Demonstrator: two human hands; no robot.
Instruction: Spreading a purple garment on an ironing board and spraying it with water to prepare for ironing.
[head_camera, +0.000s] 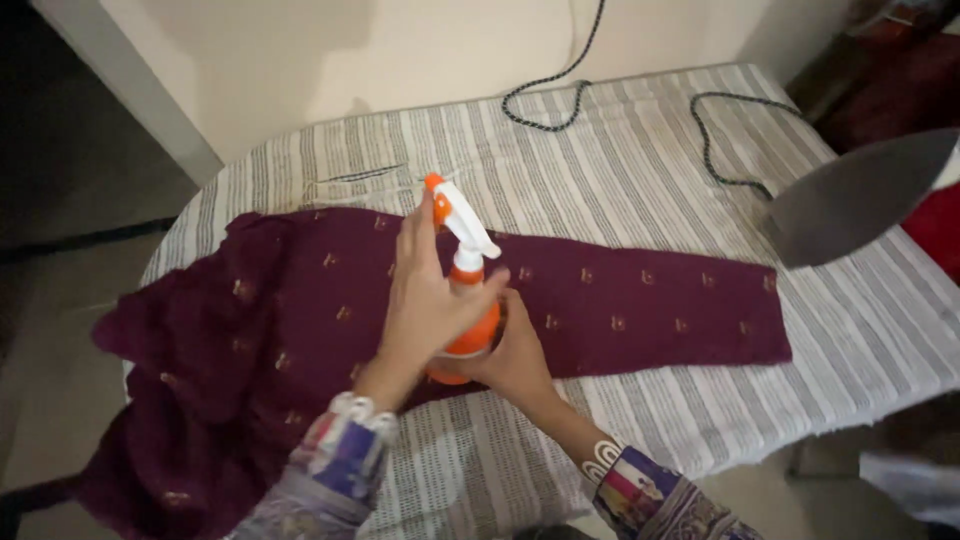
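Left hand (425, 300) wraps the neck of the orange-white spray bottle (463, 275), right hand (515, 355) cups its base, bottle upright over maroon embroidered cloth (620, 300) mid-ironing table (640, 150). Iron (855, 195) stands at the right edge, its cord (560, 100) near the far edge.

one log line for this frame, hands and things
left hand: wrapped on spray bottle neck | right hand: holding bottle base | maroon cloth: flat on striped board cover | iron: upright at right
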